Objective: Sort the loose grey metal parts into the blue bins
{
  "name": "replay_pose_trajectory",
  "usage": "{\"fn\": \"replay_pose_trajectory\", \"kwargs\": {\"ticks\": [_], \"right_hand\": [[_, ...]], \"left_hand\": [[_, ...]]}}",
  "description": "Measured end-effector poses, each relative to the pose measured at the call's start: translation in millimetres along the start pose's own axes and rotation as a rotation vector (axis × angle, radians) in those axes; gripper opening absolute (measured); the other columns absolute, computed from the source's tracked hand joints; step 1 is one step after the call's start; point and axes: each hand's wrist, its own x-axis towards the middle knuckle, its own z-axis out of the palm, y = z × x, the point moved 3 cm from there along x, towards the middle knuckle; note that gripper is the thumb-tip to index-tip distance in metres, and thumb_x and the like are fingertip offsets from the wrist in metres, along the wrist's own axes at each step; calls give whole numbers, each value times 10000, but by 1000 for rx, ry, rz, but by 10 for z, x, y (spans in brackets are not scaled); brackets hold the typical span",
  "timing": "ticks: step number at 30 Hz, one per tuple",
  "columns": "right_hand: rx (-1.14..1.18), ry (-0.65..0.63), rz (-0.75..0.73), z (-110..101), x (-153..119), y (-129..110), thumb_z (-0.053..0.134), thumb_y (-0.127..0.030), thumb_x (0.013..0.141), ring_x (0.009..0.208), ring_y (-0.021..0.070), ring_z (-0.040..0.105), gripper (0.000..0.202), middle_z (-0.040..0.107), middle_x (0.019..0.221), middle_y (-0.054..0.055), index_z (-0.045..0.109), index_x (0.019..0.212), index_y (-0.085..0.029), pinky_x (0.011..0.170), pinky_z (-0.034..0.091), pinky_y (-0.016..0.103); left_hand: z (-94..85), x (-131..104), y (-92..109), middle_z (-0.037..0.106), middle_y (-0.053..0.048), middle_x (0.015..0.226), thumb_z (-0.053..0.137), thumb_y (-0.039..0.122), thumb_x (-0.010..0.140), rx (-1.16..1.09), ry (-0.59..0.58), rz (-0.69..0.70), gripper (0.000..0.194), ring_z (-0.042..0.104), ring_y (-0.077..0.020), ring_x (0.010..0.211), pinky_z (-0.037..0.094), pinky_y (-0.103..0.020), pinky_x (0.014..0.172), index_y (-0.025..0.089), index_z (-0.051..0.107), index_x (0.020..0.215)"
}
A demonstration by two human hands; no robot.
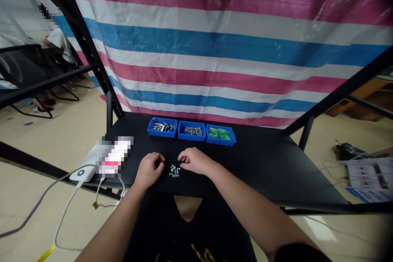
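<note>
Black tabletop [260, 172]: its near left corner lies partly behind a white device [82, 173] and a blurred patch.
Metal pieces [175, 170]: a small loose heap on the tabletop, between the two hands; some look like screws, one like a short cylinder, but they overlap and are too small to count.
Left hand [149, 168]: just left of the heap, fingers curled, thumb apart from them with a gap showing; the palm is hidden.
Right hand [195, 160]: at the heap's upper right, fingers bent towards it; whether the fingertips pinch a piece, I cannot tell.
Blue bins: three in a row beyond the hands; the left one [162, 134] has metal cylinders, the middle one [191, 138] small metal parts, hard to separate, and the right one [221, 143] green packets with unreadable contents.
Pixelated object [115, 157]: bright, lying beside the white device, its details masked.
Striped sheet [215, 41]: cut off at the top, hiding what stands behind.
Seated person [59, 43]: far left, head pixelated.
Forearms: cut off below.
</note>
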Motion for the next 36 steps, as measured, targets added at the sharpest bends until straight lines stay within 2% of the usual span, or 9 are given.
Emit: {"fn": "replay_pose_trajectory", "kwargs": {"ticks": [5,10,12,15,17,22,25,28,36], "right_hand": [[-125,-2,-44,190,-62,-40,717,-124,765,726,113,619,165,674,923,28,762,904,-202,683,453,218],[-175,-44,-13,121,5,-3,711,-62,692,691,125,614,150,677,821,11,726,767,-191,638,436,217],[-136,85,36,-39,64,55,699,-86,723,683,130,632,136,693,786,1,717,801,-196,651,453,224],[-108,407,161,-335,121,135,696,-171,799,719,148,661,201,736,863,20,700,999,-198,710,488,255],[-122,471,201,-433,130,135,715,-206,804,733,160,672,263,749,871,23,684,1064,-202,728,494,269],[-83,218,136,-207,49,-18,713,-211,792,686,144,670,42,733,745,-11,697,829,-220,661,462,239],[-47,54,124,53,-24,-91,742,-246,762,647,128,650,55,720,727,-14,701,787,-218,612,433,222],[-63,-5,152,226,-56,-106,749,-264,753,660,128,645,70,721,752,-1,715,789,-214,610,427,220],[-284,-130,252,229,-28,-155,794,-144,615,639,177,622,123,703,734,36,730,705,-198,606,437,267]], "left_hand": [[12,1,-13,653,-23,843,557,170,804,1,-1,3,111,603,-216,853,455,-341,803,234,630,858],[14,-4,-26,646,-16,820,558,167,799,-2,1,0,120,598,-214,834,451,-338,787,238,635,858],[13,-8,-24,649,-15,825,557,165,800,-5,0,1,122,600,-212,837,451,-335,784,238,633,862],[11,-9,-17,653,-16,836,559,163,800,-4,0,3,115,605,-210,841,455,-335,789,235,628,857],[9,-6,-17,654,-18,839,562,163,797,-5,-2,1,112,607,-211,842,457,-336,792,234,629,853],[11,1,-23,648,-20,830,560,159,798,-12,-5,2,116,598,-210,826,451,-330,776,232,632,853],[11,1,-17,642,-16,816,561,157,796,-8,-6,4,116,589,-207,815,445,-330,775,229,634,850],[2,1,-4,647,-17,834,559,155,795,-5,-5,2,122,591,-209,835,444,-333,795,227,637,855],[3,4,4,646,-20,830,558,158,801,-4,-13,-4,111,593,-209,837,444,-336,793,227,629,852]]}}
